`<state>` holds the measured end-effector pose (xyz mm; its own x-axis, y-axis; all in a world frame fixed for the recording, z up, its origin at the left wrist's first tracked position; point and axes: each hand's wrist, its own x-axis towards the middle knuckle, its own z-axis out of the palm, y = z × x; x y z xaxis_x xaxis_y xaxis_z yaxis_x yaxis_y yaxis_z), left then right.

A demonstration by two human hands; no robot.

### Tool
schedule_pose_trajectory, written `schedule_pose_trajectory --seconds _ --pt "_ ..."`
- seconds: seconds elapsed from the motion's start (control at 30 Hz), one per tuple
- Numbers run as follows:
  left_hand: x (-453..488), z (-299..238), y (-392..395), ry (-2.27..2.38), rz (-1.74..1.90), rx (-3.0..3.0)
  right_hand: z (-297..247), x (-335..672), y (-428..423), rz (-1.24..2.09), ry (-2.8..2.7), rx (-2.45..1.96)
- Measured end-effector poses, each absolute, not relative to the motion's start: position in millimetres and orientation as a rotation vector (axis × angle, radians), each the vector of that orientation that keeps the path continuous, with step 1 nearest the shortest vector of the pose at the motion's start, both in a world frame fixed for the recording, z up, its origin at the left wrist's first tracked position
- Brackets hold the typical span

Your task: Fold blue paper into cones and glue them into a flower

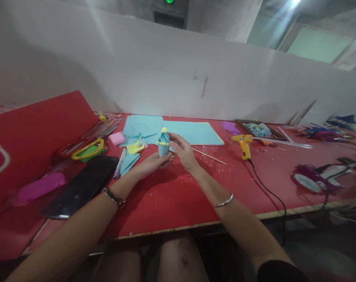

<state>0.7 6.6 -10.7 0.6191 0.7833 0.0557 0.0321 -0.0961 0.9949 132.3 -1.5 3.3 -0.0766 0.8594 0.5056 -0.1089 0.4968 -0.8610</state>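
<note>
A small light-blue paper ice cream (163, 149) with a swirled top, a yellow trim round its rim and a yellow ball at its tip stands upright above the red table. My left hand (154, 163) is closed round its lower part from the left. From the right, my right hand (182, 150) bends its fingers against the swirl and rim; some fingertips are hidden behind it. A small yellowish strip (172, 157) shows beside the base, between the hands.
Light-blue paper sheets (189, 133) lie behind my hands. A yellow glue gun (245, 147) with a black cord is to the right, a thin stick (210, 156) nearer. Left are a phone (84, 186), yellow-handled scissors (88, 150) and a marker (120, 164).
</note>
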Motion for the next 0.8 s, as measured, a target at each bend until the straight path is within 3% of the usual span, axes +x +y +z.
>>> schedule_pose_trajectory --seconds 0.2,0.4,0.57,0.8 --pt "0.7 -11.8 12.2 0.734 0.945 1.445 0.0 135.9 3.5 0.814 -1.35 -0.876" --pt "2.9 -7.7 10.2 0.794 1.062 1.217 -3.4 132.8 0.5 0.578 -1.655 -0.966" --pt "4.2 -8.3 9.1 0.805 1.046 1.091 -4.6 134.1 0.8 0.317 -1.866 -0.978" --pt "2.6 -11.4 13.3 0.728 1.014 1.165 -0.8 136.3 -0.7 0.242 -1.838 -0.966"
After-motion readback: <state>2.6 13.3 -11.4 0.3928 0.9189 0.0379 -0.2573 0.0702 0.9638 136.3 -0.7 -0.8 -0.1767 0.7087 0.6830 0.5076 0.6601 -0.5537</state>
